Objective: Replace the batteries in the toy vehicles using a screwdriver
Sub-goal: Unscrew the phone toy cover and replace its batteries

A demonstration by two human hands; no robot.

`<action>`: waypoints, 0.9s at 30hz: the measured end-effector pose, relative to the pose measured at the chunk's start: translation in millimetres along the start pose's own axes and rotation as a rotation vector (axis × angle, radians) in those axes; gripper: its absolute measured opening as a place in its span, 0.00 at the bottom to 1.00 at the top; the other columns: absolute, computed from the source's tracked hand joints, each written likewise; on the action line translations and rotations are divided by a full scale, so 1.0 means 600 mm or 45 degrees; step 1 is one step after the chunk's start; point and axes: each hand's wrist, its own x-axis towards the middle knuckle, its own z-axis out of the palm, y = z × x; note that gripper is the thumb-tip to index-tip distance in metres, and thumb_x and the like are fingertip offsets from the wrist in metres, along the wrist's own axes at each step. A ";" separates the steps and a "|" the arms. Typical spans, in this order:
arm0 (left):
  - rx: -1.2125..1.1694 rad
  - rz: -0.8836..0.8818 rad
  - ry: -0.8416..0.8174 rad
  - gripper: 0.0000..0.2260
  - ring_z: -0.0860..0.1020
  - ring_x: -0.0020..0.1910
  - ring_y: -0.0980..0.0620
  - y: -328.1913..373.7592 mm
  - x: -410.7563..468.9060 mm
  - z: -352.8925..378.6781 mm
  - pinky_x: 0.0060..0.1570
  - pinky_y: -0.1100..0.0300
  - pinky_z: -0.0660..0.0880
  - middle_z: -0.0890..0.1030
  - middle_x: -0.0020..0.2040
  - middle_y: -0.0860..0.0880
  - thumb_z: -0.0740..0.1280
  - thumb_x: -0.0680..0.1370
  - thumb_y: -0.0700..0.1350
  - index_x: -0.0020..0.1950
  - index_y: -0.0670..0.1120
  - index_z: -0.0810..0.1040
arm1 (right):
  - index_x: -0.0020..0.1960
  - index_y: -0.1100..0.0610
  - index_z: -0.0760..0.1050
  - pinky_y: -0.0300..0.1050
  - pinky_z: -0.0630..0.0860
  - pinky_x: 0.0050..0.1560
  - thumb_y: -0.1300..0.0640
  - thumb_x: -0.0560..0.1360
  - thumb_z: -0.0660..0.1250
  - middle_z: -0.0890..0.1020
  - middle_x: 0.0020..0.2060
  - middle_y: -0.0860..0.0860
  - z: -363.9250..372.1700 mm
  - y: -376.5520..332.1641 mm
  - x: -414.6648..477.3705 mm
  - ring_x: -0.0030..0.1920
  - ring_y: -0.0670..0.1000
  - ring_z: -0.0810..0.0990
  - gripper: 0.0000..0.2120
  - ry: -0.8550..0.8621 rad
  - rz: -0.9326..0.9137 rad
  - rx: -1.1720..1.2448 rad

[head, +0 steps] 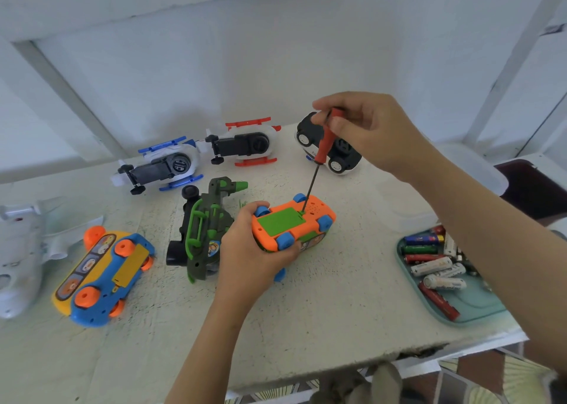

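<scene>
An orange toy car [310, 219] with blue wheels lies upside down at the table's centre, its green battery cover facing up. My left hand [248, 250] grips its near side. My right hand [368, 130] pinches the red handle of a screwdriver [322, 149]; the dark shaft stands nearly upright with its tip at the far edge of the green cover. A teal tray [478, 308] at the right holds several loose batteries [435, 265].
Other toys lie upside down: a blue-and-yellow bus [101, 275] at left, a dark green vehicle [202, 229], two white helicopters with blue skids [159, 164] and red skids [245, 143] at the back, and a black-and-white car [340, 155]. A white toy [18, 250] sits far left.
</scene>
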 end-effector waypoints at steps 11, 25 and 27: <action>-0.003 -0.001 0.006 0.28 0.75 0.44 0.70 0.002 -0.001 0.000 0.40 0.72 0.75 0.75 0.47 0.60 0.79 0.65 0.38 0.57 0.54 0.69 | 0.57 0.56 0.81 0.25 0.70 0.53 0.58 0.77 0.67 0.83 0.43 0.44 0.010 -0.008 0.009 0.48 0.39 0.80 0.10 0.133 -0.081 -0.134; 0.023 -0.002 0.013 0.28 0.75 0.43 0.71 0.003 -0.001 0.000 0.37 0.74 0.73 0.75 0.46 0.59 0.79 0.65 0.38 0.58 0.52 0.69 | 0.46 0.50 0.83 0.37 0.71 0.55 0.46 0.72 0.71 0.79 0.42 0.44 0.025 -0.004 0.009 0.52 0.46 0.76 0.08 0.237 -0.174 -0.129; 0.019 -0.011 0.015 0.27 0.75 0.43 0.71 0.003 0.000 0.000 0.38 0.74 0.74 0.75 0.46 0.60 0.79 0.65 0.39 0.58 0.52 0.69 | 0.43 0.46 0.82 0.37 0.70 0.53 0.46 0.70 0.73 0.78 0.36 0.38 0.023 -0.003 0.011 0.48 0.42 0.75 0.04 0.268 -0.148 -0.073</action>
